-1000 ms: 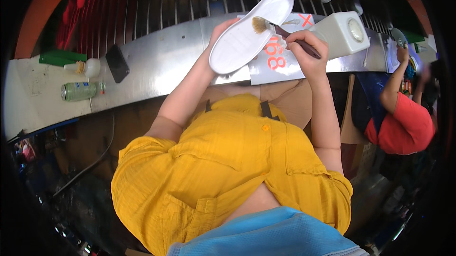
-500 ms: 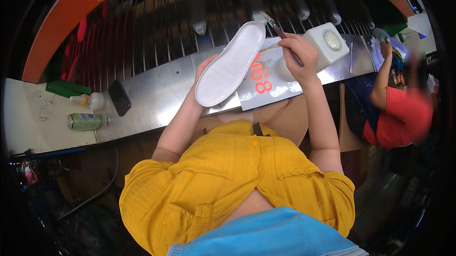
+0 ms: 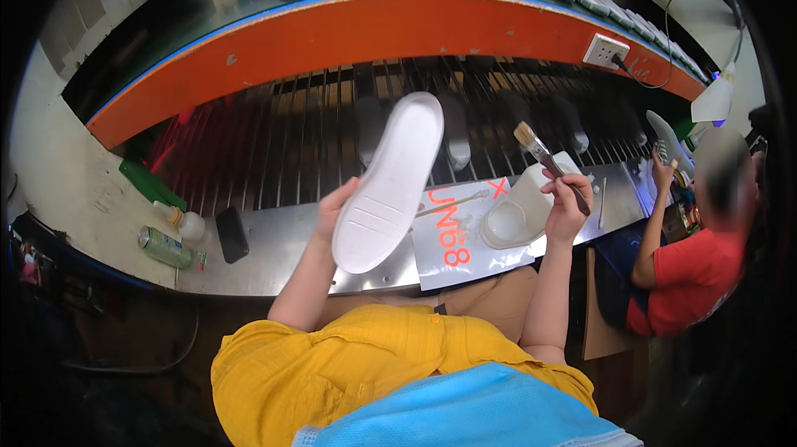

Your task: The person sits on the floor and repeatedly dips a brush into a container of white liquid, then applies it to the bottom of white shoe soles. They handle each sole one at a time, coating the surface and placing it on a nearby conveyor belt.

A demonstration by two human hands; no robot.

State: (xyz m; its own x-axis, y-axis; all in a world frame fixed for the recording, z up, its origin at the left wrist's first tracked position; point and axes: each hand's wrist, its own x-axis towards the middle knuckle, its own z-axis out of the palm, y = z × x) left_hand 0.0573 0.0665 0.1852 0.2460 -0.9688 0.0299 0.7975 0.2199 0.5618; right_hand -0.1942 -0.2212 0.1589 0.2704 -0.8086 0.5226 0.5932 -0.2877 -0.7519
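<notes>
Main thing I'd worry about here is the one-sided hold. The left hand (image 3: 336, 208) is closed on just the left rim of the white shoe sole (image 3: 390, 185), so if the brush (image 3: 543, 156) pressed hard on the opposite half, I reckon the sole could twist or slip. If that face is wet (can't tell from here), fingers creeping over the rim could smudge it too. And if the bristles are loaded, also can't tell, drips could land on the metal rods (image 3: 286, 156) past the bench's far edge or on the printed sheet (image 3: 432, 271). The cut-open white container (image 3: 505, 224) looks bumpable as well, since the right hand (image 3: 571, 200) is right by it and a careless dip of the wrist could catch it.

Pose-wise: the sole is held up over the bench (image 3: 272, 227), left of the sheet, narrow end angled up and right past the far edge, wide end toward the near edge. Left forearm slants up from the near edge, with most of the fingertips hidden behind the sole. Right forearm comes up nearly straight, fingers wrapped round the dark handle, bristles pointing up and left, clear of the sole. No contact between the two.
</notes>
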